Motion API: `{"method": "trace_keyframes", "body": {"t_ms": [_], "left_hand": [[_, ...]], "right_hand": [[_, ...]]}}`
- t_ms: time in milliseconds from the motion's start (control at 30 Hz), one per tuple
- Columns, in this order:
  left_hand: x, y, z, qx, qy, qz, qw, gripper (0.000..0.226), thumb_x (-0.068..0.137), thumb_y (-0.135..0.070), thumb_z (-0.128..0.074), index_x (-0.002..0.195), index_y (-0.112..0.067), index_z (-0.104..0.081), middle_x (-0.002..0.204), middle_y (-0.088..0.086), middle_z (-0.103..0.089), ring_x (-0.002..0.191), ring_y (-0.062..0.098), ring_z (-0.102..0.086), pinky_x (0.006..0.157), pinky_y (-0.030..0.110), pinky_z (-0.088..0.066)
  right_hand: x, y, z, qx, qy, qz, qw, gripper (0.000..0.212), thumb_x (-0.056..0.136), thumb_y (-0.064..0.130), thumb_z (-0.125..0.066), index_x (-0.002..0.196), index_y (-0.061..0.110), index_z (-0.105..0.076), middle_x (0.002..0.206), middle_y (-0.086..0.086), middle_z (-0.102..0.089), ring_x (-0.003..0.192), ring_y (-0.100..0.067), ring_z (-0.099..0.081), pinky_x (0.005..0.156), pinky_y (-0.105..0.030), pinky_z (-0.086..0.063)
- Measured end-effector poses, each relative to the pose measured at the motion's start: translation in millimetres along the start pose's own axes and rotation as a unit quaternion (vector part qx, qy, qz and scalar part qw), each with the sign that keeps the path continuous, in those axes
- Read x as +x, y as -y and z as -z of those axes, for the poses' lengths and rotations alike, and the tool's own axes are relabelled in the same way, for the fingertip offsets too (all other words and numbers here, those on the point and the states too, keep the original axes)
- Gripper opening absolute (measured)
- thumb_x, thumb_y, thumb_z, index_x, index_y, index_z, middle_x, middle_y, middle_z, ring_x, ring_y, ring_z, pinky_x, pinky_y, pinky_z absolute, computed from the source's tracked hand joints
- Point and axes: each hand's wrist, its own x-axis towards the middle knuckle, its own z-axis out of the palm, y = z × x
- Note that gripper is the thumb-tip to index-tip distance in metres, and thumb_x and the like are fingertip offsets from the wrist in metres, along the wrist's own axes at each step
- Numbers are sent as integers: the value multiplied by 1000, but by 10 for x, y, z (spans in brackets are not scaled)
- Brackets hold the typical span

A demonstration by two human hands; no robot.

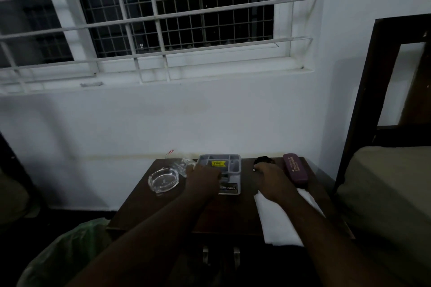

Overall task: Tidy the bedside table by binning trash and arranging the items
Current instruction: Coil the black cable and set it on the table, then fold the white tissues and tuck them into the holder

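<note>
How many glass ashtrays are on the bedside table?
1: the glass ashtray sits at the bedside table's left edge, left of the left hand. The arms may hide others.

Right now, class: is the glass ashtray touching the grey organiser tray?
Apart. The head view shows dark tabletop and crumpled clear plastic between the glass ashtray and the grey organiser tray.

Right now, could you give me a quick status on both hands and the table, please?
Left hand on grey organiser tray. Right hand at small dark object, grip unclear. Plastic wrapper not yet binned. Nothing in the way.
</note>
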Motion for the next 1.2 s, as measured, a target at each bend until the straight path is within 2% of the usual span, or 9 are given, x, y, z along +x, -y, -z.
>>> {"method": "trace_keyframes", "body": {"t_ms": [167, 267, 333, 433, 533, 633, 767, 1000, 1200], "left_hand": [[-275, -18, 58, -1, 28, 5, 1000, 23, 89, -30, -51, 107, -30, -64, 120, 2, -65, 123, 29, -50, 108, 57, -21], [-408, -50, 92, 10, 40, 4, 999, 29, 89, -38, -49, 115, -30, -60, 127, 4, -60, 129, 32, -44, 109, 58, -20], [-503, -90, 96, 18, -34, -17, 999, 34, 88, -39, -50, 118, -25, -58, 129, 6, -56, 129, 33, -40, 106, 53, -23], [-601, -288, 90, -20, -163, -166, 972, 28, 87, -33, -55, 109, -18, -63, 115, 7, -62, 112, 31, -54, 94, 46, -36], [-668, -615, 0, -113, -80, -304, 942, 26, 91, -28, -58, 109, -13, -68, 112, 11, -64, 104, 32, -61, 85, 42, -49], [-654, -880, -231, -157, -1, -294, 943, 35, 96, -31, -54, 127, -15, -61, 138, 10, -54, 126, 27, -50, 104, 37, -41], [-515, -1045, -406, -168, 33, -265, 949, 39, 99, -30, -49, 132, -12, -58, 141, 11, -53, 132, 27, -46, 110, 40, -36], [-549, -974, -796, -190, -81, -248, 947, 40, 99, -39, -38, 134, -27, -54, 144, -2, -52, 136, 15, -43, 106, 39, -34], [-529, -980, -820, -203, -85, -242, 945, 42, 98, -39, -36, 137, -30, -49, 149, -6, -46, 140, 10, -36, 106, 39, -30]], "right_hand": [[-210, -185, 290, 66, -54, -26, 996, 34, 85, -5, -58, 115, 6, -67, 118, -6, -61, 111, -20, -57, 91, -15, -37], [-304, -451, 470, 86, -94, -101, 987, 26, 85, -6, -56, 104, 1, -71, 116, -14, -64, 104, -28, -59, 79, -16, -36], [-338, -593, 506, 56, -98, -131, 985, 23, 87, -4, -54, 103, -3, -71, 117, -21, -65, 106, -34, -58, 85, -26, -41], [-351, -707, 500, 27, -62, -157, 985, 27, 85, -1, -59, 109, 1, -70, 122, -22, -62, 113, -36, -56, 101, -39, -44], [-340, -724, 469, -15, 1, -151, 988, 31, 85, 3, -64, 114, 12, -70, 129, -13, -60, 119, -30, -54, 101, -32, -42], [-338, -723, 425, -37, 48, -117, 991, 34, 85, 2, -67, 117, 13, -69, 131, -8, -60, 123, -25, -51, 103, -30, -40], [-309, -744, 368, -25, 51, -66, 996, 36, 86, -2, -62, 118, 13, -69, 132, -5, -61, 127, -21, -49, 109, -29, -36], [-147, -824, 226, -75, 78, -58, 992, 43, 92, 16, -58, 135, 17, -56, 144, -5, -51, 132, -23, -45, 111, -33, -37], [0, -823, 219, -88, 93, -79, 989, 41, 86, 10, -59, 127, 17, -61, 136, -5, -55, 124, -24, -50, 105, -34, -44]]}}
